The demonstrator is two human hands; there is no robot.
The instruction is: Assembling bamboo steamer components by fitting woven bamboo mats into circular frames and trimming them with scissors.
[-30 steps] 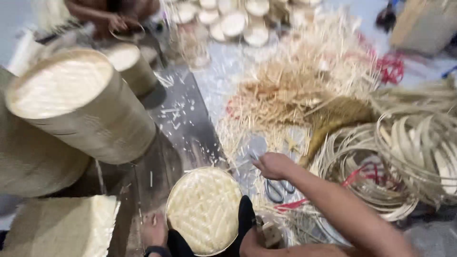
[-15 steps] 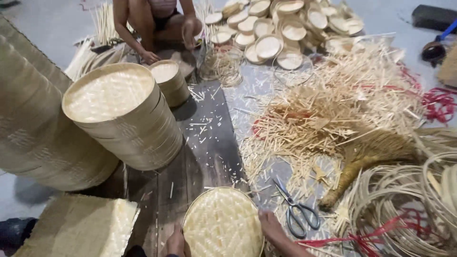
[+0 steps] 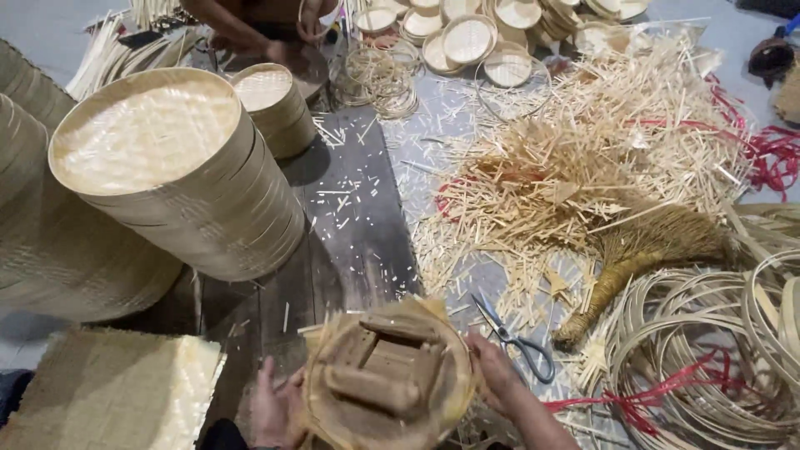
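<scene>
Both hands grip the round bamboo tray frame by its rim, left hand and right hand on opposite sides, scissors just beside my right.

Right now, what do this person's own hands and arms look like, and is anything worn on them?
Both are bare: the left hand and right hand show no gloves, rings or bands that I can make out. The right forearm runs uncovered to the frame's bottom edge, with no sleeve in view. Little of the left arm shows below the wrist.

Two bare hands and forearms, seemingly sleeveless, dark cloth at the lap.
</scene>
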